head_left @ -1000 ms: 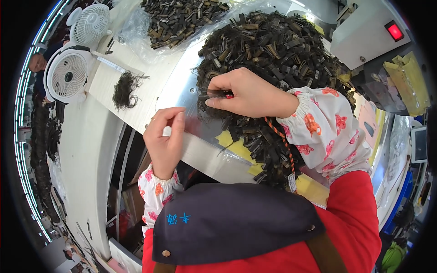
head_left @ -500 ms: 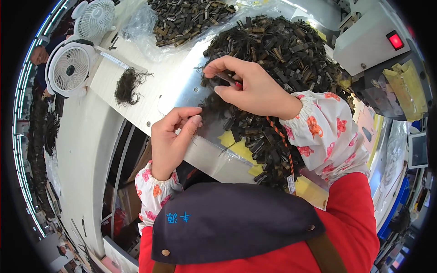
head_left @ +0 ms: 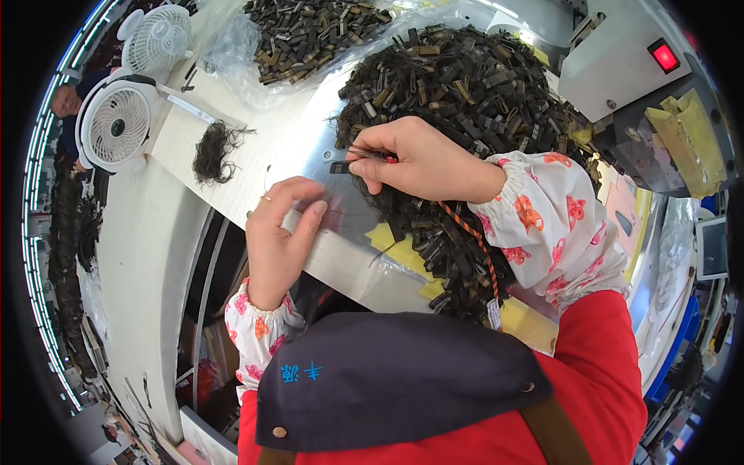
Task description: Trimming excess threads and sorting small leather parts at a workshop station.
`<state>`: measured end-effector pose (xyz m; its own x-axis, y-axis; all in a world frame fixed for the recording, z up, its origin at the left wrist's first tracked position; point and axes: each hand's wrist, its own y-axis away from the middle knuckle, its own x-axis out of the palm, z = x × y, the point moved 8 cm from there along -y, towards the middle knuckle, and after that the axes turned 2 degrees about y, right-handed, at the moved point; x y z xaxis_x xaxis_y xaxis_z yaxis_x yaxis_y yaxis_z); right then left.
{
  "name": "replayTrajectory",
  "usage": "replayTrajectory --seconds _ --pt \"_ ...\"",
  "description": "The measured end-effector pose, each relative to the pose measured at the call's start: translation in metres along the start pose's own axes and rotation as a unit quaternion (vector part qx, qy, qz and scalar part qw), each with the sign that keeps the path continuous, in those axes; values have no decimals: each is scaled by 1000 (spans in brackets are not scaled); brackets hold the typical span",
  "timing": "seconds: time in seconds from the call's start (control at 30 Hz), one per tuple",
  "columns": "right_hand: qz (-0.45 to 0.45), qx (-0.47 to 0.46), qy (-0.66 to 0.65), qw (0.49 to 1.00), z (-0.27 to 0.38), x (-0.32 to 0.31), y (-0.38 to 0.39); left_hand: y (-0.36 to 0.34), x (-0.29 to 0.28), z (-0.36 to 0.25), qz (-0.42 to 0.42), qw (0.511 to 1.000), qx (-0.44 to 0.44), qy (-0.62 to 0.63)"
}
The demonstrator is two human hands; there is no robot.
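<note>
My right hand [head_left: 403, 159] is closed on a slim dark tool [head_left: 372, 154] with a red part, beside the big pile of dark hair pieces with small folded tabs [head_left: 457, 85]. A small dark tab [head_left: 339, 167] shows just below its fingertips, over a metal plate [head_left: 318, 116]. My left hand [head_left: 283, 232] is lower left, at the plate's front edge, fingers curved and apart, fingertips blurred, with nothing visible held. A loose tuft of dark hair [head_left: 213, 151] lies on the white table [head_left: 186, 101] to the left.
Two white fans [head_left: 116, 124] and a person [head_left: 66, 101] are at the left. A second pile [head_left: 310, 35] on clear plastic is at the back. A grey machine [head_left: 612, 62] with a red lit switch, yellow paper [head_left: 674, 139] and a small screen [head_left: 709, 248] are at the right.
My right hand first rose, then came back down with the tool. My left hand moved toward it, then drew back down-left, its fingertips now blurred.
</note>
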<state>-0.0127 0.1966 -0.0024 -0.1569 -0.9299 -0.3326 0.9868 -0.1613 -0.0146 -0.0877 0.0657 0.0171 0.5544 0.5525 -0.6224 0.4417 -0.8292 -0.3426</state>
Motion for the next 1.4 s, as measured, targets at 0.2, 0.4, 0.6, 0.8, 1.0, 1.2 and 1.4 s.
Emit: replayTrajectory --seconds 0.2,0.4,0.6,0.8,1.0,1.2,1.4 --pt "38 -43 57 997 6 9 3 -4 13 -5 -1 990 -62 125" --pt "-149 -66 75 984 -7 -19 1 -4 12 7 -20 973 -116 199" --pt "-115 -127 33 985 17 -6 8 1 20 7 28 962 -144 231" --pt "13 -107 106 988 9 8 3 4 17 12 18 949 -156 272" --pt "-70 -104 91 988 10 -4 3 19 25 25 118 907 -224 336" --pt "-50 -80 60 994 11 -5 4 6 14 21 27 965 -150 215" --pt "-31 -102 8 994 12 -1 3 4 31 7 46 949 -126 286"
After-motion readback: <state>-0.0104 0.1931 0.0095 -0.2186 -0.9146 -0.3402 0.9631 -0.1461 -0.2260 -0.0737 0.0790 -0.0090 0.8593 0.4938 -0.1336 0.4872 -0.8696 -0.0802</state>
